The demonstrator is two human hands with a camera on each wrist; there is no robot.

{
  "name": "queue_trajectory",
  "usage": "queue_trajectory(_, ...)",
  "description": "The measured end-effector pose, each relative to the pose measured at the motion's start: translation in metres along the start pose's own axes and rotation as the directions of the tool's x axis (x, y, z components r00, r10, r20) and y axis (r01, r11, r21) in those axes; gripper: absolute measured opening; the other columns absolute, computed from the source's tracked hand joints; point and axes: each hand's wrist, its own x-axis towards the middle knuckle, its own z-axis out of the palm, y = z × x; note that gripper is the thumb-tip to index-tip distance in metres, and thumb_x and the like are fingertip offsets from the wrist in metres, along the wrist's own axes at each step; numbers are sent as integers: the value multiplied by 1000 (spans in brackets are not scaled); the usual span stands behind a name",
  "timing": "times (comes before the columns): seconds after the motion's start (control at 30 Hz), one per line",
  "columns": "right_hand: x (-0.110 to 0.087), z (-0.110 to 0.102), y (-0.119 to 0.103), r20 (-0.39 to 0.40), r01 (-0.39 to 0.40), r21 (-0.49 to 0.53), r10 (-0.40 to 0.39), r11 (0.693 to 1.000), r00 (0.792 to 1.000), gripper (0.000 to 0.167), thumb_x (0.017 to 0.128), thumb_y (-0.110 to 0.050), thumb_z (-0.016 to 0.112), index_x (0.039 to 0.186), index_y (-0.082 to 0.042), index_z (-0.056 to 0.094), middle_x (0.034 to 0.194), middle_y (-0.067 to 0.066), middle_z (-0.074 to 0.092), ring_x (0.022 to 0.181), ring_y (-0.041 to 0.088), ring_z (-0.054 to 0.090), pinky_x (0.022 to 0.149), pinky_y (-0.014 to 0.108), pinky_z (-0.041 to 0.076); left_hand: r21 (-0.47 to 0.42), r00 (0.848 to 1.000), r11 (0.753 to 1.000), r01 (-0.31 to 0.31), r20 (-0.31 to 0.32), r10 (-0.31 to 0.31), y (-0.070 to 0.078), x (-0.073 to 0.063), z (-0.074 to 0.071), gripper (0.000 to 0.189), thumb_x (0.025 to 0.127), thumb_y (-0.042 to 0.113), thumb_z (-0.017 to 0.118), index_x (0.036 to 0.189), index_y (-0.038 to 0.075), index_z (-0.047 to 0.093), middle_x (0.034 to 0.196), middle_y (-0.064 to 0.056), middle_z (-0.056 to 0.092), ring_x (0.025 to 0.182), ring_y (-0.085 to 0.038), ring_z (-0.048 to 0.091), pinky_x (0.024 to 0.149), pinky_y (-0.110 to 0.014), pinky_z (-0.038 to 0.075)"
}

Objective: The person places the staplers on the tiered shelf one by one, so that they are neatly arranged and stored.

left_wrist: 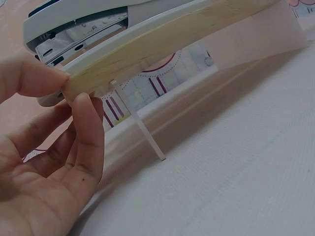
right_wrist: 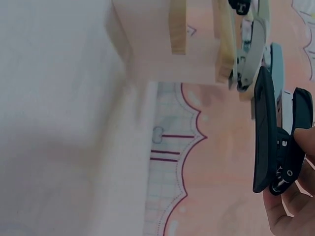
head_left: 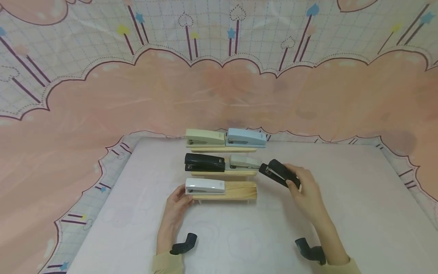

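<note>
My right hand (head_left: 306, 190) grips a black stapler (head_left: 278, 174) by its rear end, tilted, to the right of a tiered wooden display stand (head_left: 241, 190). In the right wrist view, the same stapler (right_wrist: 266, 132) points up past the shelf ends. My left hand (head_left: 176, 207) pinches the left end of the lowest board; in the left wrist view, thumb and finger meet at the board's corner (left_wrist: 78, 83). A white stapler (head_left: 205, 185) lies on the left half of that board. Bare wood shows on its right half.
Another black stapler (head_left: 204, 163) and a pale grey-green stapler (head_left: 244, 161) sit on the middle tier. On the top tier are a light green stapler (head_left: 205, 137) and a light blue stapler (head_left: 246, 137). A white cloth (head_left: 239, 243) covers the table; a patterned sheet (head_left: 219, 95) hangs behind.
</note>
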Motion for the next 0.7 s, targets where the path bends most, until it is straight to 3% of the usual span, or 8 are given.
queue_trajectory(0.1, -3, 4, -2, 4, 33, -6, -33, 999, 999, 48, 83, 12, 61, 127, -5, 57, 112, 14, 65, 100, 22, 52, 80, 21, 34, 2, 1000, 1000, 2, 0, -2, 0, 0, 0, 52, 86, -4, 57, 136, -1, 45, 119, 7, 57, 100, -6, 60, 79, -17, 51)
queue_trajectory(0.2, -5, 8, -4, 29, 71, -14, -70, 997, 997, 49, 82, 11, 63, 127, -6, 57, 112, 12, 65, 100, 20, 51, 81, 19, 35, -1, 1000, 1000, 6, -2, -6, 1, 0, 0, 52, 86, -4, 57, 136, -1, 46, 119, 6, 57, 101, -6, 60, 79, -17, 51)
queue_trajectory(0.43, -7, 26, -10, 188, 96, -17, -92, 995, 978, 43, 89, -2, 62, 130, -11, 55, 119, 8, 64, 108, 21, 52, 91, 43, 45, -7, 1000, 1000, 10, -5, -10, 1, 0, -1, 52, 86, -4, 58, 136, -1, 45, 116, 9, 60, 100, -6, 59, 79, -17, 51)
queue_trajectory(0.7, -5, 51, -14, 270, 146, -3, -140, 989, 953, 46, 86, 2, 63, 130, -11, 56, 117, 8, 66, 108, 24, 55, 94, 47, 45, -7, 1000, 1000, 16, -3, -16, 1, 0, 0, 52, 85, -4, 58, 136, -1, 46, 119, 6, 58, 101, -7, 59, 80, -17, 51)
